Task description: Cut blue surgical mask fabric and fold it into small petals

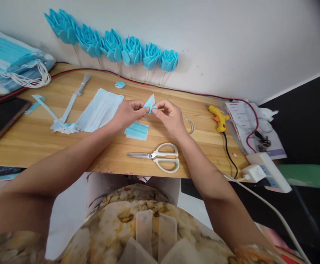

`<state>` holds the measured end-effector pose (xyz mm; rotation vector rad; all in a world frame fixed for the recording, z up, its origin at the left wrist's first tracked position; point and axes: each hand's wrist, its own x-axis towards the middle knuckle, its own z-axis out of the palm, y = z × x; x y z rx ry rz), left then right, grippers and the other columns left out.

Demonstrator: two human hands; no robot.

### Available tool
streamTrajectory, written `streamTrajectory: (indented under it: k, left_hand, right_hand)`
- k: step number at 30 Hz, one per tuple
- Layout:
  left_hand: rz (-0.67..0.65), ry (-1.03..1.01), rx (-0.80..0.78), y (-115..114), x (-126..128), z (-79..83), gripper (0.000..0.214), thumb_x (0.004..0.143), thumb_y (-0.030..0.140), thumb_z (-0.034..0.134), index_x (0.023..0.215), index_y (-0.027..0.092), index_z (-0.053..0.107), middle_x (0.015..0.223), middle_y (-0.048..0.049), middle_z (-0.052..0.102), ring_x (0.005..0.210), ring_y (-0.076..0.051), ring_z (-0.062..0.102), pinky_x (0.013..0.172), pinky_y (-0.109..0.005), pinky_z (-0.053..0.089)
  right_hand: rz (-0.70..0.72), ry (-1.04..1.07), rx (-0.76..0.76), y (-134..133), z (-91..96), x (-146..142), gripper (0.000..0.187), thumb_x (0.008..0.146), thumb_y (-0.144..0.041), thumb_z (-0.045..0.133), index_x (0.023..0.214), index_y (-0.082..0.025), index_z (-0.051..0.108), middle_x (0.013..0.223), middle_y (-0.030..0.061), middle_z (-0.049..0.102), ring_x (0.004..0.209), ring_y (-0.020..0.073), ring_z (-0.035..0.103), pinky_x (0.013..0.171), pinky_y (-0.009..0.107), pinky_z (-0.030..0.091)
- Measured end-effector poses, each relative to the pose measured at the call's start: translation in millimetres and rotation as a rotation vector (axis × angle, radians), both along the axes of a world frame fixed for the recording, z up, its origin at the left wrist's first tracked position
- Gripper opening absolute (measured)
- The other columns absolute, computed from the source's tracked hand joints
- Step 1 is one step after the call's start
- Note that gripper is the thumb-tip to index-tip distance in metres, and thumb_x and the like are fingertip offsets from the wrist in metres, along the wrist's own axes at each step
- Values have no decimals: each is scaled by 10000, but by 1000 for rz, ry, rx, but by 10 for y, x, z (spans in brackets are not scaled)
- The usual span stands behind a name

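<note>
My left hand (127, 113) and my right hand (170, 116) meet above the wooden table (39, 135), both pinching a small folded blue piece of mask fabric (150, 102) between fingertips. Under the hands lies a small stack of cut blue fabric rectangles (137, 131). White-handled scissors (160, 157) lie closed near the front edge, just below my right wrist. A spread of opened pale blue mask sheets (99, 109) rests to the left of my left hand.
Several blue folded flowers (113, 46) lean on the wall. A pack of face masks (8, 60) sits far left beside a dark phone (0, 117). A yellow glue gun (218, 116), tape roll (189, 124), papers (242, 117) and power strip (270, 170) lie right.
</note>
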<state>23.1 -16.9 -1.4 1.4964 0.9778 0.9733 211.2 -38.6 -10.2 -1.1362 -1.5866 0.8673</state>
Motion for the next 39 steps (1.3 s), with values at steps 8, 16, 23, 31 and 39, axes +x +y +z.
streamTrajectory:
  k: [8, 16, 23, 31, 39]
  left_hand:
    - [8, 15, 24, 4, 3, -21, 300, 767, 384, 739, 615, 171, 593, 591, 12, 573, 575, -96, 491, 564, -229, 392]
    - [-25, -5, 50, -4, -1, -33, 392, 799, 506, 760, 656, 166, 627, 610, 2, 598, 569, -96, 503, 564, -228, 422]
    - [-27, -7, 45, -12, 5, -23, 450, 734, 569, 806, 670, 159, 633, 622, 4, 600, 583, -91, 500, 565, -216, 405]
    - [-119, 73, 17, -19, -2, -12, 380, 764, 486, 753, 634, 161, 606, 574, 6, 581, 547, -88, 489, 528, -209, 377]
    - [-202, 74, -2, -33, -4, 30, 311, 770, 386, 718, 607, 163, 574, 556, 14, 585, 520, -76, 476, 513, -202, 361]
  right_hand:
    - [22, 112, -88, 61, -98, 34, 477, 786, -428, 798, 1214, -257, 674, 900, -17, 728, 848, 151, 670, 817, 302, 537]
    - [13, 110, -105, 42, -78, 15, 283, 782, -440, 782, 956, -219, 749, 880, -12, 739, 818, 133, 642, 813, 288, 523]
    - [30, 114, -85, 30, -64, 10, 287, 791, -476, 780, 909, -218, 737, 835, -19, 718, 783, 133, 627, 787, 283, 526]
    - [66, 127, -68, 19, -40, 18, 266, 801, -459, 791, 912, -224, 736, 871, -13, 734, 822, 143, 650, 824, 298, 537]
    - [-8, -14, 46, -14, 10, 17, 145, 833, -352, 744, 850, -213, 705, 777, -23, 693, 712, 124, 607, 701, 276, 508]
